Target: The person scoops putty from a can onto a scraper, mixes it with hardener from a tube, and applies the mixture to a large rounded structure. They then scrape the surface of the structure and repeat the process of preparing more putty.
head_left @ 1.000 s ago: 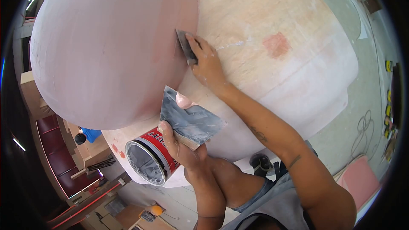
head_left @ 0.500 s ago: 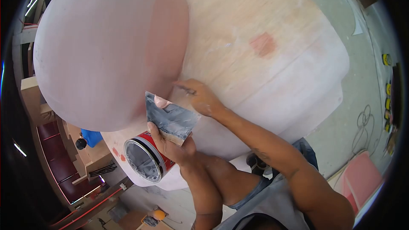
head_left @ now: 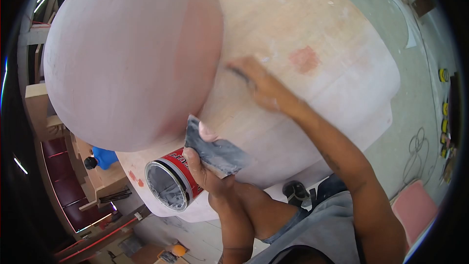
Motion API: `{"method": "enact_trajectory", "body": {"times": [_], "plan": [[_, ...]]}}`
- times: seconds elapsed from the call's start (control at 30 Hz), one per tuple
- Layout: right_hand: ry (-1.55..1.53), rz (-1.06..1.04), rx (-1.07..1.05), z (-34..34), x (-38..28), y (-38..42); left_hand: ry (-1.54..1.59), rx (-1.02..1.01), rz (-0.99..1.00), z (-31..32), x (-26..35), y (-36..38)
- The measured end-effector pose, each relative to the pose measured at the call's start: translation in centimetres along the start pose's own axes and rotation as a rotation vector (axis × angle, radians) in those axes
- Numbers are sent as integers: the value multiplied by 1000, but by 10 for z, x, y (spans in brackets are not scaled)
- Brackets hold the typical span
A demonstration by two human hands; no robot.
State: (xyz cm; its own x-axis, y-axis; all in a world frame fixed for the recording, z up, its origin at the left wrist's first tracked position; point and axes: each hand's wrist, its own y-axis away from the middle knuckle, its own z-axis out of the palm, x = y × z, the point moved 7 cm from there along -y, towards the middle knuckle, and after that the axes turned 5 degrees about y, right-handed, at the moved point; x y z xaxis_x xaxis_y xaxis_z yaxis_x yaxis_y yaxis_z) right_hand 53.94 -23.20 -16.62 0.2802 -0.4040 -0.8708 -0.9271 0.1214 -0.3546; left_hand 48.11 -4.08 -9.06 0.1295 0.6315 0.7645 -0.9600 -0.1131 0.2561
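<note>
Pink putty (head_left: pixel 207 132) sits on a grey plate (head_left: pixel 215 153), beyond the thumb of the left hand (head_left: pixel 209 173), whose fingers grasp the plate's edge. The right hand (head_left: pixel 264 85), blurred, has its fingers closed on a dark scraper (head_left: pixel 238 73) near a big rounded shape (head_left: pixel 132 58). An open can (head_left: pixel 168 186) is just beside the left fingers.

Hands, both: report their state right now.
Left hand: closed, holding a flat plate with pink paste.
Right hand: blurred, but holding a dark scraper.
</note>
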Motion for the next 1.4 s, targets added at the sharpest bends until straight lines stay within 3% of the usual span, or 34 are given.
{"method": "enact_trajectory", "body": {"times": [0.03,0.1,0.13,0.2,0.27,0.4,0.47,0.53,0.57,0.63,0.73,0.9,0.97,1.07,1.13,1.17,1.23,1.27,1.33,1.37,1.4], "plan": [[104,-32,122,-10,17,-20,4,6,4,-1,-1,-1],[-77,45,189,-22,51,-63,-78,-62,-23,2,-3,-5],[-125,106,209,-26,63,-84,-5,-352,-105,14,-4,-4],[-176,169,238,-29,83,-122,-18,-338,-117,11,-5,-9],[34,203,267,-24,100,-149,-36,-314,-135,9,-7,-11],[36,317,299,-7,104,-166,-49,-283,-126,8,-7,-16],[46,336,353,4,101,-159,-50,-299,-132,13,-8,-17],[79,342,384,17,96,-142,-83,91,-1,-3,-4,-19],[113,344,417,22,92,-132,-83,96,-3,-7,-4,-20],[112,367,441,36,78,-112,-99,-99,-49,-5,-4,-22],[107,388,489,55,52,-82,-73,52,-17,-9,-4,-21],[115,422,510,90,11,-45,-42,73,-8,-7,-3,-21],[116,470,474,105,-4,-31,-10,126,13,-10,-1,-20],[35,462,420,118,-29,-11,-12,2,-4,-5,0,-20],[-84,458,300,118,-48,5,83,223,100,-2,5,-17],[-81,452,301,109,-52,20,89,220,101,1,6,-16],[-258,228,10,104,-67,39,60,260,100,3,11,-14],[-254,224,0,91,-70,51,69,267,103,-19,15,-14],[-627,270,123,53,-77,63,37,-235,-38,-44,12,-20],[-620,244,106,35,-90,67,58,-241,-13,-37,15,-13],[-586,132,112,13,-112,72,74,-83,-109,-36,9,-4]]}}
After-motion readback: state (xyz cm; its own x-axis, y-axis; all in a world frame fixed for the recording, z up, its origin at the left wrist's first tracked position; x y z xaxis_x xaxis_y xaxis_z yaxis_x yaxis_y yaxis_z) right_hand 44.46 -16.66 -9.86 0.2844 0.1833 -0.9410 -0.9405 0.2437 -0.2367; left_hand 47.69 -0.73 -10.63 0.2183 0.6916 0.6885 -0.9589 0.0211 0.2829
